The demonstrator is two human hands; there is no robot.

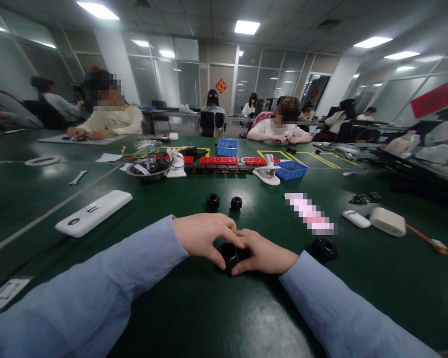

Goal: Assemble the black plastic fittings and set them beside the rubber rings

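A black ring-shaped part (230,254), like a small tyre with a hole in the middle, is held low over the green table between my hands. My left hand (203,234) grips it from the left with thumb and fingers. From the right, my right hand (265,253) closes round it; its palm side and part of the piece are hidden. Just beyond my fingers sit two similar black ridged rings, a left one (212,201) and a smaller right one (236,203). A larger black ridged ring (324,248) lies beside my right wrist.
A white power bank-like device (94,214) and a wrench (78,177) lie left. Ahead are a metal bowl of wires (147,174), red sockets (219,160), a white clip (268,171) and a blue bin (291,170). A cream case (387,222) stands right. Other people sit across.
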